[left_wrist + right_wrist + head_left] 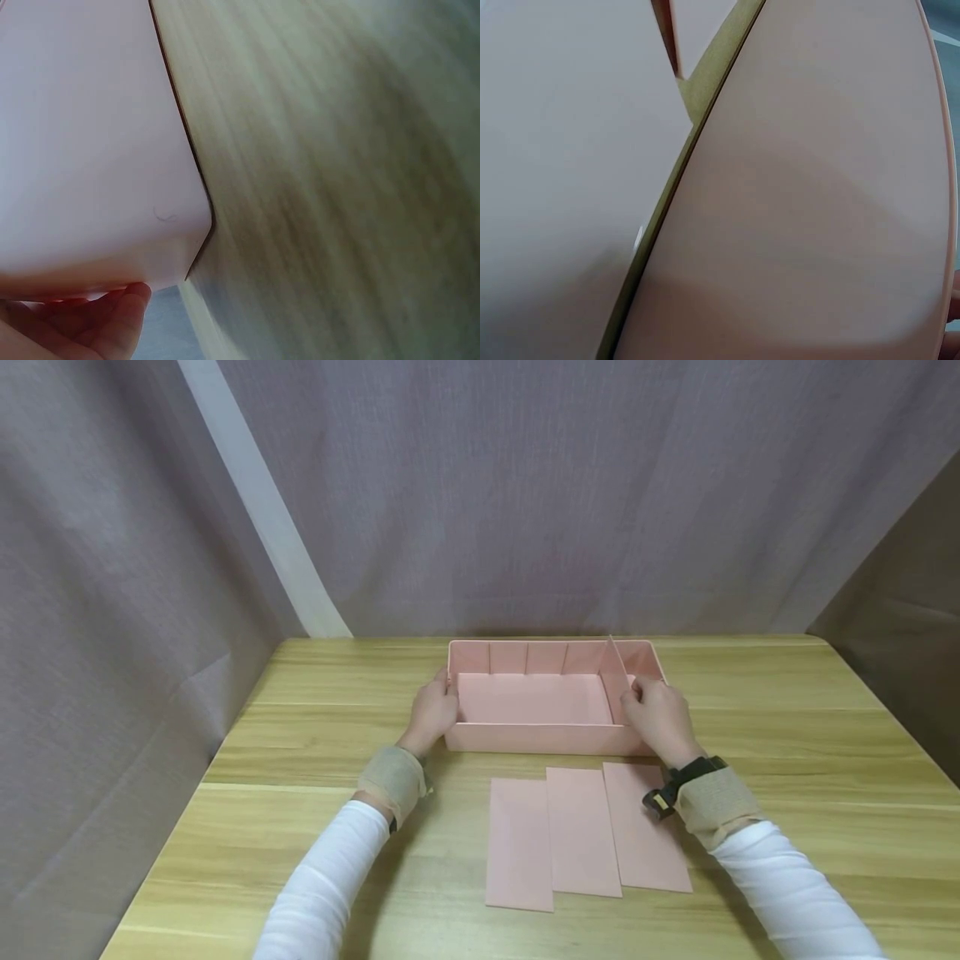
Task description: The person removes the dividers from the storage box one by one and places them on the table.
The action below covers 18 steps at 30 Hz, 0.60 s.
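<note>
A pink rectangular storage box (540, 739) stands at the far edge of the table, its inner back wall marked by upright slots. My left hand (433, 708) grips the box's left end; in the left wrist view its fingers (120, 319) lie against that end wall. Near the right end, a thin pink divider (613, 670) stands slightly tilted across the box, its top at the back above the rim. My right hand (660, 714) pinches this divider near the front wall. Only a bit of the right fingers (954, 304) shows in the right wrist view.
Three loose pink dividers (583, 831) lie side by side, partly overlapping, on the wooden table (300, 768) in front of the box. A grey curtain (525, 510) hangs directly behind the table, with more fabric along both sides.
</note>
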### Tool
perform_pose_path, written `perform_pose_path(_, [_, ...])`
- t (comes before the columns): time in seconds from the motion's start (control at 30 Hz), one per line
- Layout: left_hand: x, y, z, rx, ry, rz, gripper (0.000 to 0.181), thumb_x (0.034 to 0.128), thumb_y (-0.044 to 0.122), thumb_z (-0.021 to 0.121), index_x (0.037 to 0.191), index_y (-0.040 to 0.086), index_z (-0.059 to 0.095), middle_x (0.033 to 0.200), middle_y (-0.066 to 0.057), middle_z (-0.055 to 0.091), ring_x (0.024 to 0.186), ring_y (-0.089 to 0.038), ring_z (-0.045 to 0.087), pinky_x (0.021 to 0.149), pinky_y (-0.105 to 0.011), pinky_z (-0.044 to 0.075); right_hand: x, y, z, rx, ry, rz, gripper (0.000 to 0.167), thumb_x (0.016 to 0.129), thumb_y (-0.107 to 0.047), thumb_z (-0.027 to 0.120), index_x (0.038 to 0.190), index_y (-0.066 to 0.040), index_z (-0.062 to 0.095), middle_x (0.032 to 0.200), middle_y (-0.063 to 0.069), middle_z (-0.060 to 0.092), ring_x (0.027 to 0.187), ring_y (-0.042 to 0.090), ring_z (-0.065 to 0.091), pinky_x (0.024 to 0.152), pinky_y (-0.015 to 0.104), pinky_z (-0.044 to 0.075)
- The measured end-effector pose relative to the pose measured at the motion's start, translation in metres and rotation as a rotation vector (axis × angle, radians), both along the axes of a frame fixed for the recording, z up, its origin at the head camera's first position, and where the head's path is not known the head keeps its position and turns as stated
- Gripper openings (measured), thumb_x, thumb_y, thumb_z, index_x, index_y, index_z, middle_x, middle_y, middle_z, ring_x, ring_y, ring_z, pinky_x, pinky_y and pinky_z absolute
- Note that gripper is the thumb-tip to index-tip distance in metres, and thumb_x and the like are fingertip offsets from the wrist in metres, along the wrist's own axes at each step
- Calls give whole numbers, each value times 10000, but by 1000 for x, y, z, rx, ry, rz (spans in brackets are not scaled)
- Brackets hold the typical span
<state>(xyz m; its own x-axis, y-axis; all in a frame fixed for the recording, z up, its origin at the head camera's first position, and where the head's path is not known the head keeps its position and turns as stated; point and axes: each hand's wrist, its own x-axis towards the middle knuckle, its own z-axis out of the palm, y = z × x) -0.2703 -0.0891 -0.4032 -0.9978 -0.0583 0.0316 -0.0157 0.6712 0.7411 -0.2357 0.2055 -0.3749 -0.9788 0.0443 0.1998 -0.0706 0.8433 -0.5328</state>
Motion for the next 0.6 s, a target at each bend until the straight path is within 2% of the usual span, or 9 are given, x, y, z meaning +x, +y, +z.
perform_pose_path(0.3, [0,1,0,-1,5,0,414,939,176,329,1337,70,369,1211,-160,543,1062,-296,530,915,-433,406,0,1,2,-4,19,5,218,858,-123,405,669,-35,467,570,49,405,513,185,392,439,256,280])
perform_pose_path(0.6, [-2,2,-1,-10,9,-11,395,943,188,326,1317,82,396,1206,-148,551,1065,-296,536,900,-429,419,1,2,4,-15,-7,-9,226,879,-131,403,688,-26,466,581,62,399,525,191,400,444,257,288])
